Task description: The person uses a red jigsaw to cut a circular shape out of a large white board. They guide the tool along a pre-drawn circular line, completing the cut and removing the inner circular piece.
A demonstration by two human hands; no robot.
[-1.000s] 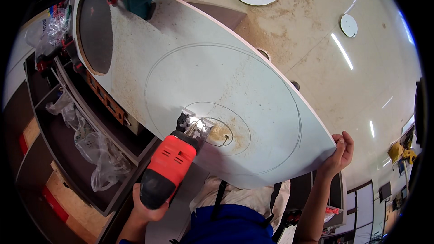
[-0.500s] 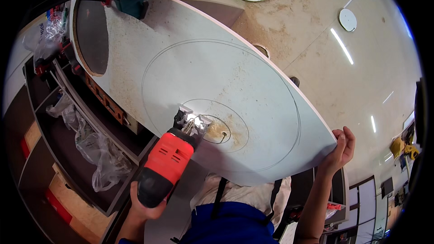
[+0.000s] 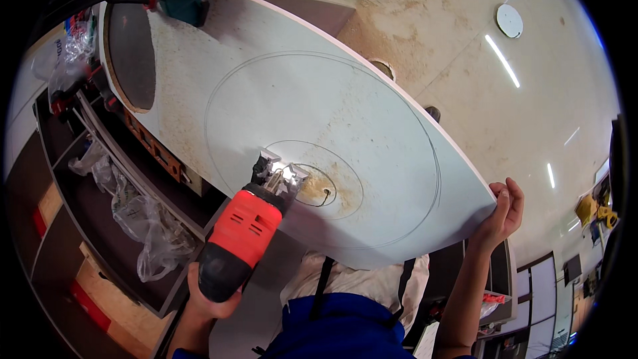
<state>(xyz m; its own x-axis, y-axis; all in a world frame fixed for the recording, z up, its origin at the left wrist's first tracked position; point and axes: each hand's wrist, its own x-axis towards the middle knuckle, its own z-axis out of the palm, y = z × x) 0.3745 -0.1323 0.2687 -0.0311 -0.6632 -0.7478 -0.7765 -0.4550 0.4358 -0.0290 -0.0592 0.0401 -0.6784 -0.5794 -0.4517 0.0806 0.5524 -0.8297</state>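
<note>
With our left hand [image 3: 214,300] gripping the red jigsaw [image 3: 242,229] at the innermost ring [image 3: 322,183] of the white board [image 3: 319,106], we should keep the shoe [image 3: 296,175] flat while our right hand [image 3: 502,216] holds the board's right corner [image 3: 483,207].

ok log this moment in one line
left hand: holds red jigsaw | right hand: touches edge of white board | jigsaw: on board

A woodworking workshop is indicated: a jigsaw [image 3: 242,226] is set on a pencil-marked board [image 3: 319,103] at centre, a clamp [image 3: 181,3] is fitted at upper left, and sawdust [image 3: 382,36] is scattered on the tiled floor [image 3: 465,110] at upper right.
</note>
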